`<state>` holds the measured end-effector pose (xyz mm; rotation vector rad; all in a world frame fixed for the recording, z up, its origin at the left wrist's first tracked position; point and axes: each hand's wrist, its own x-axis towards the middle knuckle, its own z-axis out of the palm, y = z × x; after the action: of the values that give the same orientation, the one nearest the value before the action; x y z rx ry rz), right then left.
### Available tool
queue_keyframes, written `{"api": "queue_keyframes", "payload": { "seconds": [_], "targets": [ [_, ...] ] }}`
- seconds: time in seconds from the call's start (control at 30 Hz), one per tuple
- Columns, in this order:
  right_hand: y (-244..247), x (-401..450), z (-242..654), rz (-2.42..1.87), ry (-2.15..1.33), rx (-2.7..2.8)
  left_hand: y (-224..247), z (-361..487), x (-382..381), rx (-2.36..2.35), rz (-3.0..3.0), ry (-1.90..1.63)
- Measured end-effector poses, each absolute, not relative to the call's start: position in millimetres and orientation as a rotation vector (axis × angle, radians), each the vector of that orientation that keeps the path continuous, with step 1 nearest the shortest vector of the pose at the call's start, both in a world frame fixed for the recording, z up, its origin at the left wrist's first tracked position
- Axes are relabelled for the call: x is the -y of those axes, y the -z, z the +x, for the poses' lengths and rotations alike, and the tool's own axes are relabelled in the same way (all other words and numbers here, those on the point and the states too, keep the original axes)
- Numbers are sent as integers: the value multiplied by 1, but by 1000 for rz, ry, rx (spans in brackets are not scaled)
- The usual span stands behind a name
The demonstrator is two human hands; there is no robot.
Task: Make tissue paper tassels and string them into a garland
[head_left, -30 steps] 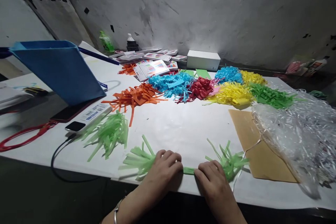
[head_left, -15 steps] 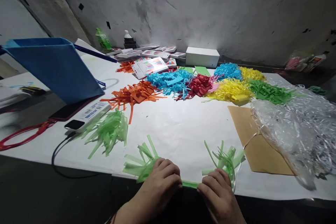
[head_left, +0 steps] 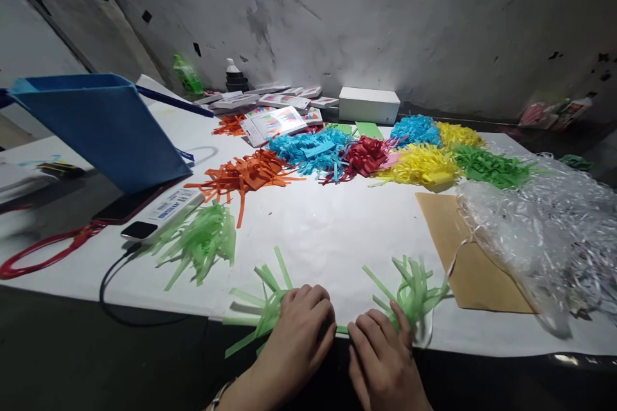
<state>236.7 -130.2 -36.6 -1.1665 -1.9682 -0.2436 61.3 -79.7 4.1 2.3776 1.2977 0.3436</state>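
A light-green tissue paper tassel (head_left: pixel 409 292) lies along the table's near edge, fringed at both ends, with a narrow rolled middle (head_left: pixel 342 329). My left hand (head_left: pixel 304 324) is closed over its left part, and cut strips (head_left: pixel 260 308) fan out beyond the knuckles. On the other side of the rolled middle, my right hand (head_left: pixel 383 350) holds the tassel with bent fingers, the outer finger raised towards the right fringe. The palms and much of the rolled part are hidden. Another light-green fringed bundle (head_left: pixel 205 241) lies to the left.
Orange (head_left: pixel 250 173), blue (head_left: pixel 313 151), red (head_left: pixel 366 155), yellow (head_left: pixel 424 166) and green (head_left: pixel 491 166) fringed bundles line the back. Right are brown paper (head_left: pixel 475 270) and clear plastic (head_left: pixel 520 231). A blue box-shaped stand (head_left: pixel 106 128) and a white power bank (head_left: pixel 164 209) are left.
The rolled middle between my hands looks narrower and shorter. My right hand has shifted slightly left and its fingers have loosened and spread. The left fringe has turned a little downward.
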Motion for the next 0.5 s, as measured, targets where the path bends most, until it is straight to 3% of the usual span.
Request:
{"api": "queue_keyframes", "payload": {
  "seconds": [0.17,0.33,0.5],
  "targets": [
    [18,139,252,-1002,392,2117,-13,49,98,-1141,2228,-408],
    [-24,152,268,-872,447,2129,-31,51,110,-912,1610,-367],
    [-18,161,265,-930,142,1811,-23,79,114,-763,1187,-460]
  ]
}}
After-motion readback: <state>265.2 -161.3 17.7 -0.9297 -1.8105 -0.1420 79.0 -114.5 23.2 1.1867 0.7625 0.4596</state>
